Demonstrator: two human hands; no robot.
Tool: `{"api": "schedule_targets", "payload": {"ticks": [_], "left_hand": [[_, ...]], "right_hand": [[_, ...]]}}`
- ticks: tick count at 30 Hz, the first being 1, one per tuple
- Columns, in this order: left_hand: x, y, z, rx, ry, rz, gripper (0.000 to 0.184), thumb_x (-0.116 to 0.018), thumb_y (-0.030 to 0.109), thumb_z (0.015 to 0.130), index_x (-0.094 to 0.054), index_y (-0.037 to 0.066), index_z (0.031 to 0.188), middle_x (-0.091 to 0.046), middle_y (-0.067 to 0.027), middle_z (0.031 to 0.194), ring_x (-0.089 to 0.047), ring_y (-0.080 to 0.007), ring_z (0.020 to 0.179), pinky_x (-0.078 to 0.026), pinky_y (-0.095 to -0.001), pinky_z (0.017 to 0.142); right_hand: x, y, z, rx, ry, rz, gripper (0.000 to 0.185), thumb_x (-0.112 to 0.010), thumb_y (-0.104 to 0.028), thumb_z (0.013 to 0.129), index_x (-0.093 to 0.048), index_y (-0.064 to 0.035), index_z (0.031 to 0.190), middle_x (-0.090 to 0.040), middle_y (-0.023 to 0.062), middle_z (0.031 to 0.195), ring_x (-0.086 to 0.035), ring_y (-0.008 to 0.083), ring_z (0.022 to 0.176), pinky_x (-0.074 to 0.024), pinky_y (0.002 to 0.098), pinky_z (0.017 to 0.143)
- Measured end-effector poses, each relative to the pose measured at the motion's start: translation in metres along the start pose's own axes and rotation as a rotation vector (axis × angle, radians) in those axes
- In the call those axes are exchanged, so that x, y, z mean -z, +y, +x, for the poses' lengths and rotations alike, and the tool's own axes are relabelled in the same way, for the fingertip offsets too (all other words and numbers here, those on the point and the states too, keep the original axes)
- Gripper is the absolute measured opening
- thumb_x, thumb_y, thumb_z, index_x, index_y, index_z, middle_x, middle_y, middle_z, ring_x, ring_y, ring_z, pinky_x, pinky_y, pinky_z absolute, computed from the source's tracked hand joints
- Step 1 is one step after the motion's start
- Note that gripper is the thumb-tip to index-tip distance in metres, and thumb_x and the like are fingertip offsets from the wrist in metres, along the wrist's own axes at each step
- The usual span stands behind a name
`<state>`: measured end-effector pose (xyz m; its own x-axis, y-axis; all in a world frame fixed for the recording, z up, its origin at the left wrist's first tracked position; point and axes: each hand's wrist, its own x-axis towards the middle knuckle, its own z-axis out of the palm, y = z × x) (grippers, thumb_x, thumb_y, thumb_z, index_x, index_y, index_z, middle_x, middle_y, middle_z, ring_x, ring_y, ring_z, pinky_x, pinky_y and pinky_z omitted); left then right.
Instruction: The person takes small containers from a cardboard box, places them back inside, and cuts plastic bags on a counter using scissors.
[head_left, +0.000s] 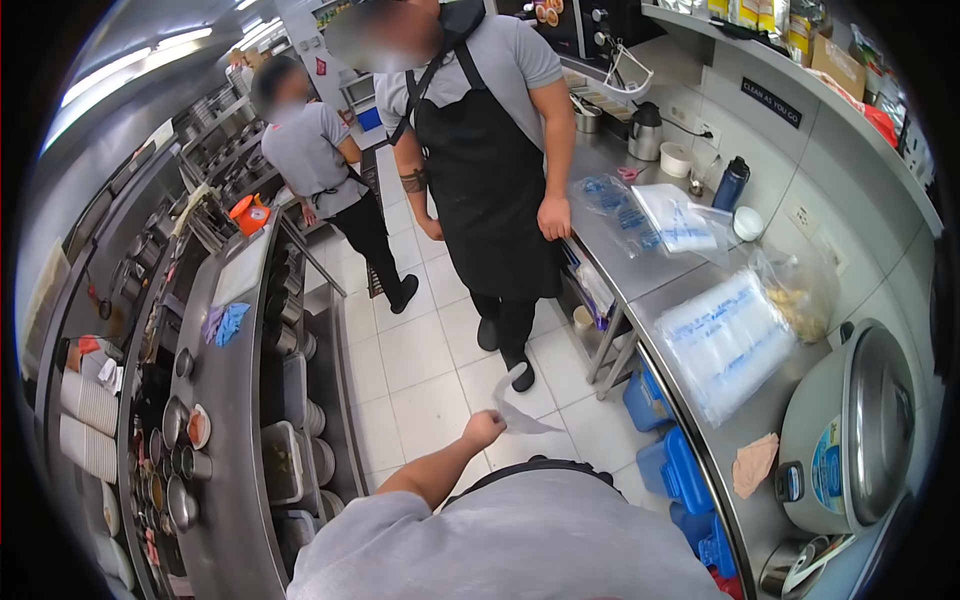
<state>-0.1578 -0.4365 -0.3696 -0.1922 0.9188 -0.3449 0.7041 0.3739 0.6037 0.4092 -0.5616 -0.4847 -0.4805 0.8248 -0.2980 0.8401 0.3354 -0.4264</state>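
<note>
My left hand (485, 429) is closed in front of my body, over the tiled floor. From its fingers hangs a thin, translucent strip (522, 418), curled at its upper end. My right hand is out of sight. On the steel counter at the right lies a stack of clear plastic bags with blue print (725, 340). Beside it a clear bag of yellowish food (800, 300) leans near the wall, and a pinkish cloth (755, 465) lies by a large rice cooker (850, 430).
A person in a black apron (480, 190) stands ahead by the right counter. Another person (315, 160) is farther back left. Blue bins (672, 465) sit under the right counter (640, 275). The left counter (225, 400) holds blue gloves (232, 322) and metal bowls (182, 503).
</note>
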Motion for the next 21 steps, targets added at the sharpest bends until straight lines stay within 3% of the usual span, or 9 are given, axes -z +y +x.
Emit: {"api": "schedule_targets", "payload": {"ticks": [3,5,8,11,17,21], "left_hand": [[-0.004,-0.009,-0.019,0.008,0.056,-0.04,0.029,-0.064,0.028,0.077,-0.069,0.001,0.084,-0.068,-0.0195,0.081,-0.066,-0.0334,0.076,-0.052,-0.041,0.072],[-0.006,-0.019,-0.034,0.06,0.096,-0.079,0.029,-0.064,0.028,0.078,-0.069,0.0,0.082,-0.067,-0.0195,0.077,-0.066,-0.0324,0.073,-0.051,-0.0404,0.07],[-0.009,-0.028,-0.043,0.11,0.152,-0.018,0.028,-0.064,0.028,0.077,-0.069,0.001,0.082,-0.067,-0.0193,0.077,-0.066,-0.0321,0.073,-0.051,-0.0399,0.07],[-0.013,-0.027,-0.042,0.192,0.131,-0.018,0.028,-0.064,0.028,0.075,-0.07,0.003,0.084,-0.069,-0.0193,0.084,-0.066,-0.0352,0.083,-0.052,-0.0423,0.077],[-0.025,0.0,-0.031,0.173,0.123,-0.025,0.028,-0.064,0.028,0.074,-0.069,0.002,0.083,-0.068,-0.0199,0.082,-0.066,-0.0353,0.08,-0.052,-0.0426,0.076],[-0.032,0.013,-0.028,0.117,0.118,-0.019,0.027,-0.064,0.027,0.075,-0.069,0.001,0.083,-0.068,-0.02,0.08,-0.065,-0.0343,0.076,-0.051,-0.042,0.073]], "right_hand": [[0.028,0.009,0.004,-0.591,-0.304,0.361,0.034,-0.073,-0.03,0.079,-0.064,0.0025,0.078,-0.064,0.0146,0.069,-0.058,0.0233,0.05,-0.0455,0.0382,0.047],[0.038,0.01,0.017,-0.735,-0.375,0.451,0.034,-0.073,-0.03,0.079,-0.064,0.0023,0.078,-0.064,0.0145,0.068,-0.058,0.0231,0.05,-0.0454,0.0381,0.047],[0.049,0.007,0.039,-0.792,-0.435,0.507,0.034,-0.073,-0.031,0.078,-0.064,0.0021,0.077,-0.063,0.0143,0.068,-0.058,0.0229,0.05,-0.0451,0.0379,0.047],[0.061,0.006,0.065,-0.809,-0.458,0.562,0.034,-0.074,-0.031,0.078,-0.064,0.0019,0.077,-0.063,0.0142,0.067,-0.057,0.0227,0.049,-0.0449,0.0377,0.046],[0.098,-0.018,0.131,-0.784,-0.447,0.707,0.034,-0.074,-0.031,0.078,-0.063,0.0014,0.076,-0.062,0.0139,0.066,-0.057,0.0222,0.049,-0.0444,0.0374,0.046],[0.113,-0.037,0.157,-0.68,-0.463,0.574,0.038,-0.077,-0.035,0.076,-0.062,-0.0001,0.073,-0.06,0.012,0.062,-0.055,0.0207,0.047,-0.0416,0.0359,0.043]]}}
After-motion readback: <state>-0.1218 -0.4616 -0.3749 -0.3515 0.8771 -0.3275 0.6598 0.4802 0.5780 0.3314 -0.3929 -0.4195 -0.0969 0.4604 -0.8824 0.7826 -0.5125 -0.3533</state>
